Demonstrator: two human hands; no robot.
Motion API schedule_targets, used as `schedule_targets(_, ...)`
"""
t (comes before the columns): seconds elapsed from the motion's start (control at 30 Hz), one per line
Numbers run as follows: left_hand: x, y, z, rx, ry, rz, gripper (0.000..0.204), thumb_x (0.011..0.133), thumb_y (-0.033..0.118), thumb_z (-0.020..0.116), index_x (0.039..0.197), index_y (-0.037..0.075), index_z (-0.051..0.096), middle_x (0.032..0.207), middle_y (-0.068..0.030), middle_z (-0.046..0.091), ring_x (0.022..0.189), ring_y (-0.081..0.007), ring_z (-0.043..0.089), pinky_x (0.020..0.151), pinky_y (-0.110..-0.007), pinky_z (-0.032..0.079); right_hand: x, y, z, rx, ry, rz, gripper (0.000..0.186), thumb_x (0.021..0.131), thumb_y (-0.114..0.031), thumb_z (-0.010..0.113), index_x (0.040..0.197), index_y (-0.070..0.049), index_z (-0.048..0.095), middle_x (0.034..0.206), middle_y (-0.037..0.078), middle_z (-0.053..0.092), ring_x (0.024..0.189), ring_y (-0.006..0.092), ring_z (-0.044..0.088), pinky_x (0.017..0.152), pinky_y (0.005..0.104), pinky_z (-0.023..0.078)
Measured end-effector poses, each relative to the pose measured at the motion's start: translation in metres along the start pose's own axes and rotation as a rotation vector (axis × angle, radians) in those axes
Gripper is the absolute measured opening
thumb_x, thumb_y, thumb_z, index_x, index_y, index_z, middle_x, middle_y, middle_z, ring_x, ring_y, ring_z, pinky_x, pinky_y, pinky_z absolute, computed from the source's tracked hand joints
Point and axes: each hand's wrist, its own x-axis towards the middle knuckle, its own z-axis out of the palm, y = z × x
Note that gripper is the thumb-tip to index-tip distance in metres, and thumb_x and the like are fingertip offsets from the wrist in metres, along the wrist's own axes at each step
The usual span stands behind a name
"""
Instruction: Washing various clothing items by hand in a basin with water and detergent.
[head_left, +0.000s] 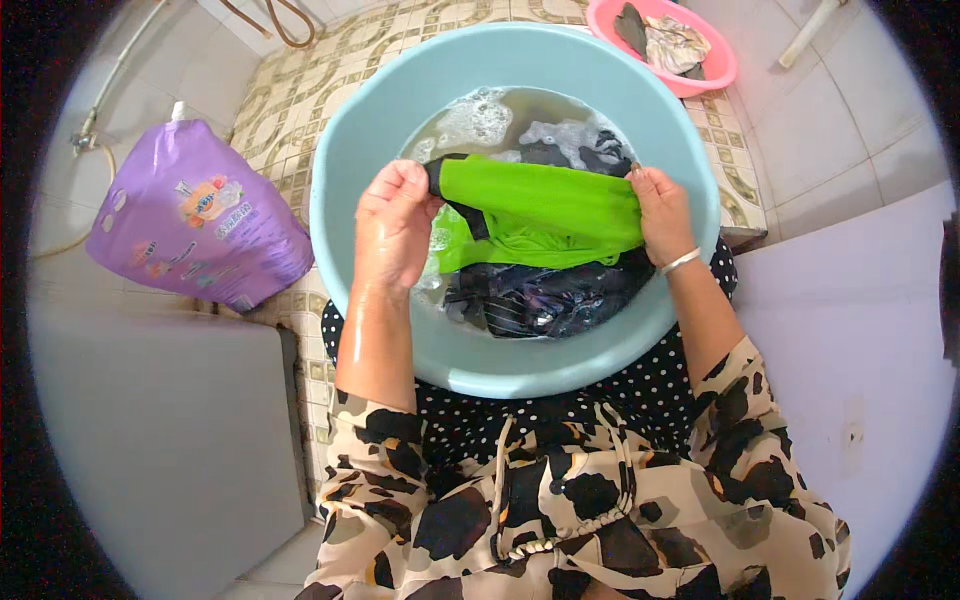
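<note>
Tiled floor (285, 90); green cloth (545, 205) between 2 hands (393, 220) (662, 215) (dark laundry (550, 300) below indistinct).

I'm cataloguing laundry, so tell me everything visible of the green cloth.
The green cloth is bright lime, soft-looking fabric with dark trim at its left. The left hand and right hand hold its upper part spread across the tub; below, it hangs in loose folds, its lower left amid suds, near dark clothes.

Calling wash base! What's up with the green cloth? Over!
Left hand and right hand both gripping green cloth. Upper edge spread between them over light blue tub. Dark clothes underneath; nothing seen blocking either hand.
</note>
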Motion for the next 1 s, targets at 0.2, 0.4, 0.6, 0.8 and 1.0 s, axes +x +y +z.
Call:
schedule_targets(0.2, -0.005, 0.008, -0.003, -0.103, 0.092, -0.011, 0.007, 0.083, 0.012, 0.054, 0.084, 0.007, 0.049, 0.082, -0.0043, 0.056, 0.077, -0.0164, 0.054, 0.072, -0.032, 0.045, 0.005, -0.033, 0.009, 0.195, -0.138, 0.008, 0.026, 0.087, -0.023, 0.046, 0.080, 0.000, 0.056, 0.072, 0.001, 0.054, 0.066, 0.0092, 0.048, 0.063, 0.0241, 0.040)
schedule_targets(0.4, -0.016, -0.014, -0.014, -0.170, 0.110, -0.192, 0.020, 0.080, 0.005, 0.054, 0.100, 0.006, 0.049, 0.088, -0.0075, 0.057, 0.085, -0.0203, 0.056, 0.074, -0.034, 0.046, -0.010, -0.057, 0.005, 0.421, -0.286, 0.151, 0.021, 0.088, -0.022, 0.047, 0.083, -0.003, 0.054, 0.076, 0.001, 0.054, 0.066, 0.0093, 0.050, 0.063, 0.0233, 0.042)
schedule_targets(0.6, -0.024, -0.041, -0.013, 0.556, -0.306, -0.401, 0.033, 0.066, 0.004, 0.068, 0.097, 0.002, 0.058, 0.089, -0.0053, 0.060, 0.081, -0.0126, 0.056, 0.071, -0.025, 0.046, -0.013, -0.063, 0.005, 0.644, -0.360, 0.195, 0.017, 0.089, -0.021, 0.046, 0.086, -0.006, 0.052, 0.076, 0.001, 0.054, 0.067, 0.0091, 0.054, 0.061, 0.0227, 0.046)
schedule_targets(0.8, -0.016, -0.040, -0.020, -0.048, -0.078, -0.486, 0.027, 0.066, 0.011, 0.057, 0.092, 0.002, 0.058, 0.099, -0.0128, 0.060, 0.089, -0.0228, 0.057, 0.086, -0.037, 0.040, 0.006, -0.037, -0.005, 0.351, -0.429, 0.029, 0.024, 0.083, -0.022, 0.052, 0.098, -0.003, 0.051, 0.086, 0.006, 0.056, 0.079, 0.0163, 0.056, 0.073, 0.0274, 0.046)
schedule_targets(1.0, -0.015, -0.027, -0.008, -0.629, -0.179, -0.458, 0.036, 0.074, 0.023, 0.055, 0.103, 0.001, 0.054, 0.118, -0.0193, 0.048, 0.111, -0.0342, 0.044, 0.097, -0.048, 0.031, -0.004, -0.016, 0.029, -0.492, -0.946, -0.371, 0.052, 0.063, -0.017, 0.070, 0.110, -0.005, 0.051, 0.100, 0.008, 0.057, 0.088, 0.0189, 0.053, 0.083, 0.0289, 0.040)
